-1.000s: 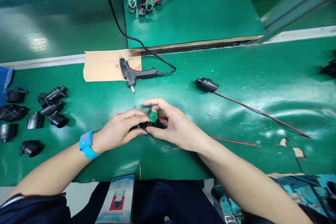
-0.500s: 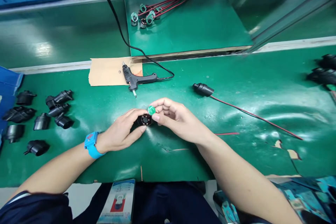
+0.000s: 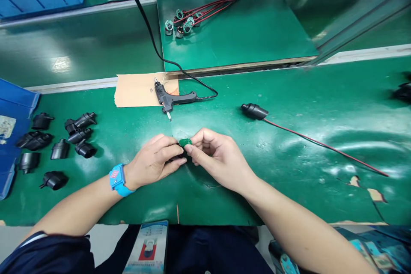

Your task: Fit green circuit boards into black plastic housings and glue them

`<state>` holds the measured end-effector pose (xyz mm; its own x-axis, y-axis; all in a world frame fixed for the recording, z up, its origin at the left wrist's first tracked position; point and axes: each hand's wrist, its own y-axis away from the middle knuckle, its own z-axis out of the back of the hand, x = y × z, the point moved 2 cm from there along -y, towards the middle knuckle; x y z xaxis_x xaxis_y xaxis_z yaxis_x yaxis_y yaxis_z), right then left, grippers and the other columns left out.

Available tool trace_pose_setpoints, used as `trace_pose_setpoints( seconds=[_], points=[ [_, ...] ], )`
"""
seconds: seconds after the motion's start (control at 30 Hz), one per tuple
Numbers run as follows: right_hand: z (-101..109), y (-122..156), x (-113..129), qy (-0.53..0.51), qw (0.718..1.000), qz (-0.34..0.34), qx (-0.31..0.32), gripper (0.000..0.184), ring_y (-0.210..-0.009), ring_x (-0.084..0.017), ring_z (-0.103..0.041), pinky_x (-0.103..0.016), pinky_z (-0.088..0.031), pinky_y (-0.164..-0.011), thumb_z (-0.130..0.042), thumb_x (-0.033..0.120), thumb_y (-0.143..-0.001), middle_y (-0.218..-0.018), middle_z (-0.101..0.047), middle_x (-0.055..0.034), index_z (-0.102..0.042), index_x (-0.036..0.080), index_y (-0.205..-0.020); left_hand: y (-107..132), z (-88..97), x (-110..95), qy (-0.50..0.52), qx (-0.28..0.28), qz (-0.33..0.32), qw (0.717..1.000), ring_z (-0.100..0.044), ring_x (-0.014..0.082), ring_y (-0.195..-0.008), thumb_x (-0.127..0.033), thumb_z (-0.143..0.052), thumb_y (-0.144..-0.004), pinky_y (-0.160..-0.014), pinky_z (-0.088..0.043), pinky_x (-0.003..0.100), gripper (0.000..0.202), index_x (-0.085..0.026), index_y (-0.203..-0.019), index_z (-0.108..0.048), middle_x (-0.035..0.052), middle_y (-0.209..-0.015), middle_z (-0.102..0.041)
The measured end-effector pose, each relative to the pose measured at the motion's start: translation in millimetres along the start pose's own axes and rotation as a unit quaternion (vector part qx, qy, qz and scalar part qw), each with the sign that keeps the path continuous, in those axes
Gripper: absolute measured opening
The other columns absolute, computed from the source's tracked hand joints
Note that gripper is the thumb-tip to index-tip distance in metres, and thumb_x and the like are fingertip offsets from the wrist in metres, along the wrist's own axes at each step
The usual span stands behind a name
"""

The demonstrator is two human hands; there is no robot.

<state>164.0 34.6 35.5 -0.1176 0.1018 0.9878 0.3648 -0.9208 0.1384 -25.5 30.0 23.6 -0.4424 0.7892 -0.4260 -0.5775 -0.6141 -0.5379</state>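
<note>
Disc of green circuit board pinched in right-hand grip, left-hand grip closed on mostly hidden black part, near-centre on shiny green surface, black plastic glue gun farther back.

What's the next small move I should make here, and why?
Probably press the green disc gently toward the black part with your right grip: it pinches the disc close to that part, which your left grip holds. Most of the part is hidden, so seating can't be judged.
</note>
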Motion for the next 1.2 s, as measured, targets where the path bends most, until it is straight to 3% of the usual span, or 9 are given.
trace_pose_setpoints(
  seconds=[0.2,0.4,0.67,0.9,1.0,1.1,1.2],
  points=[
    [-3.3,2.6,4.1,-0.025,1.000,0.004,0.014,0.022,-0.056,-0.008,-0.050,-0.020,-0.042,-0.052,-0.073,0.033,-0.086,-0.066,-0.057,0.0043,-0.056,0.019,-0.080,-2.4,7.1,-2.7,-0.036,-0.029,-0.053,0.998,-0.058,0.0129,-0.067,-0.027,-0.064,-0.095,-0.062,-0.048,0.026,0.015,-0.019,-0.103,-0.054,0.0039,-0.085,-0.066],
    [-5.9,5.4,8.7,-0.025,0.999,0.016,0.027,0.022,-0.056,-0.008,-0.051,-0.021,-0.044,-0.052,-0.070,0.035,-0.088,-0.066,-0.059,0.0032,-0.059,0.018,-0.080,-3.2,10.3,-4.9,-0.071,-0.022,-0.078,0.994,-0.055,0.0120,-0.061,-0.023,-0.065,-0.091,-0.055,-0.045,0.025,0.007,-0.020,-0.093,-0.058,0.0027,-0.079,-0.064],
    [-5.7,5.7,6.1,-0.016,0.999,0.009,0.051,0.014,-0.068,-0.013,-0.067,-0.026,-0.055,-0.063,-0.062,0.031,-0.093,-0.077,-0.071,-0.0019,-0.067,0.018,-0.094,-7.1,15.4,-5.9,-0.100,-0.015,-0.048,0.994,-0.056,0.0123,-0.059,-0.022,-0.064,-0.090,-0.054,-0.044,0.025,0.006,-0.019,-0.087,-0.059,0.0018,-0.075,-0.063],
    [-7.9,3.3,0.9,-0.122,0.989,-0.046,0.070,0.026,-0.068,-0.014,-0.071,-0.025,-0.057,-0.064,-0.075,0.040,-0.085,-0.075,-0.071,-0.0013,-0.062,0.018,-0.088,-7.7,21.3,-6.0,-0.091,-0.015,-0.054,0.994,-0.057,0.0115,-0.057,-0.021,-0.065,-0.090,-0.053,-0.044,0.025,0.008,-0.019,-0.085,-0.058,0.0006,-0.074,-0.065],
    [-8.4,3.4,2.5,-0.152,0.984,-0.062,0.072,0.029,-0.066,-0.012,-0.070,-0.023,-0.056,-0.062,-0.077,0.042,-0.083,-0.077,-0.072,-0.0015,-0.062,0.018,-0.085,-3.6,18.8,-4.1,-0.051,-0.038,-0.030,0.998,-0.061,0.0116,-0.063,-0.023,-0.068,-0.090,-0.059,-0.048,0.023,0.013,-0.019,-0.097,-0.058,0.0008,-0.079,-0.067],
    [-7.8,3.1,3.8,-0.175,0.980,-0.071,0.066,0.032,-0.064,-0.011,-0.067,-0.024,-0.055,-0.061,-0.077,0.046,-0.082,-0.076,-0.070,-0.0012,-0.063,0.017,-0.084,1.2,15.3,-2.3,-0.019,-0.071,0.026,0.997,-0.062,0.0122,-0.067,-0.029,-0.070,-0.091,-0.061,-0.050,0.023,0.035,-0.019,-0.120,-0.052,0.0005,-0.083,-0.066],
    [-7.3,1.2,3.8,-0.179,0.979,-0.067,0.066,0.034,-0.062,-0.011,-0.062,-0.025,-0.053,-0.060,-0.077,0.048,-0.081,-0.070,-0.067,-0.0005,-0.064,0.017,-0.081,2.1,13.3,-3.8,-0.012,-0.065,0.067,0.996,-0.060,0.0127,-0.066,-0.034,-0.066,-0.093,-0.060,-0.050,0.024,0.039,-0.021,-0.125,-0.048,-0.0010,-0.081,-0.063]
  ],
)
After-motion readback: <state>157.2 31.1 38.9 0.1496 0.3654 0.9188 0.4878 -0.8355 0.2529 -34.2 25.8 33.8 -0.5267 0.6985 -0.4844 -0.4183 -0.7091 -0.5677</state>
